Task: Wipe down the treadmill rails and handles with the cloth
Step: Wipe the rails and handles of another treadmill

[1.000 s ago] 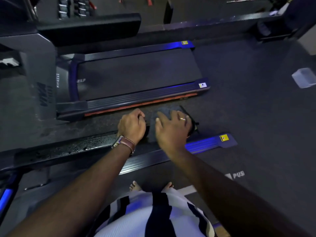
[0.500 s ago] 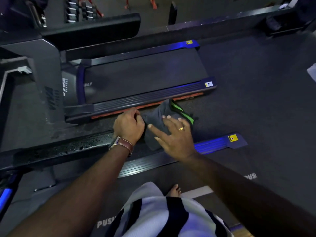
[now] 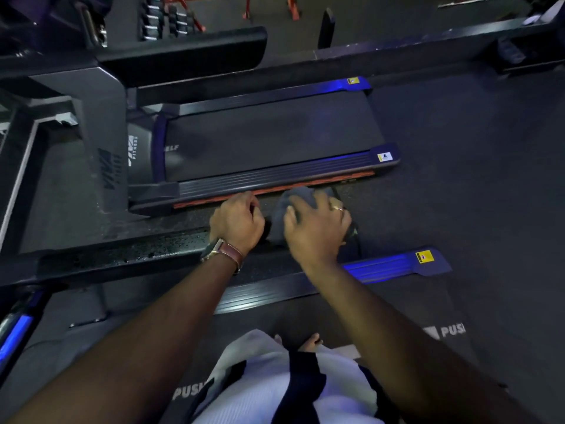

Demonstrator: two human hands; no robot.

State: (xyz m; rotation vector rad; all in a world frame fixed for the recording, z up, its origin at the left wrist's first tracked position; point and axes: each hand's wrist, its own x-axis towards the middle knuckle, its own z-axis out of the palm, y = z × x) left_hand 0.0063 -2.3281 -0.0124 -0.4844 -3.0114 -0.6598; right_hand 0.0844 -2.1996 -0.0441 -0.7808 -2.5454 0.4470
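Note:
A dark handrail (image 3: pixel 122 254) of the treadmill I stand on runs left to right in front of me, speckled with droplets. My left hand (image 3: pixel 237 221) is closed around the rail's right part, a brown-strapped watch on its wrist. Just to the right, my right hand (image 3: pixel 318 226) presses down on a dark grey cloth (image 3: pixel 298 198) bunched over the rail's end; a sliver of green trim shows under the hand. The fingers lie spread over the cloth. Below the rail the treadmill's blue-lit side rail (image 3: pixel 394 266) runs to the right.
A second treadmill (image 3: pixel 269 139) lies just beyond the handrail, its ribbed side rail (image 3: pixel 275 177) with an orange strip close to my hands. Its upright and console (image 3: pixel 101 96) stand at the left. Dumbbells (image 3: pixel 165 22) sit at the top. Dark rubber floor (image 3: pixel 474 179) fills the right.
My right hand, lifted with fingers spread half a second ago, has come back down onto the cloth, covering its green edge. The left hand has stayed gripping the rail.

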